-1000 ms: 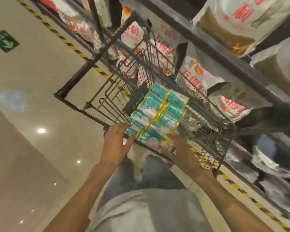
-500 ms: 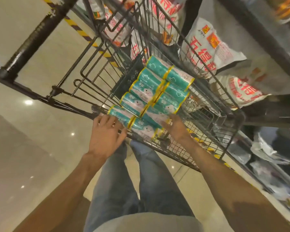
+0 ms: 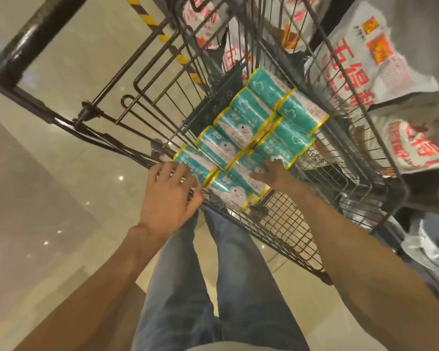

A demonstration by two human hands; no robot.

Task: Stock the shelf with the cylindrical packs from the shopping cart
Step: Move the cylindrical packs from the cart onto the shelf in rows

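Nearest the camera are the person's legs in blue jeans [image 3: 208, 287], standing on a glossy beige floor [image 3: 61, 198] that mirrors small ceiling lights. Both bare forearms reach forward and up from the lower corners of the view.

The left hand [image 3: 167, 193] lies over the near rim of the cart [image 3: 284, 224]. Its fingers are spread and slightly bent, their tips touching the near-left end of the packs [image 3: 251, 138]; the thumb points toward the packs along the rim. Whether it grips anything cannot be told. The right hand [image 3: 271, 171] rests on top of the nearest packs with the fingers held together and laid flat on the wrapping, the thumb stretched out to the left.

The packs are teal cylinders with yellow bands at their ends and white cloud figures printed on them. They lie on their sides in two rows, end to end, inside the wire cart, running from its near rim toward its far end. The cart's child-seat flap [image 3: 162, 72] stands just left of them, and its black handle [image 3: 33, 36] crosses the upper left corner.

Beyond and to the right, the shelf [image 3: 415, 198] holds white bags [image 3: 360, 59] with red lettering, close beside the cart. A yellow-and-black stripe [image 3: 147, 19] runs along the floor at the far end.
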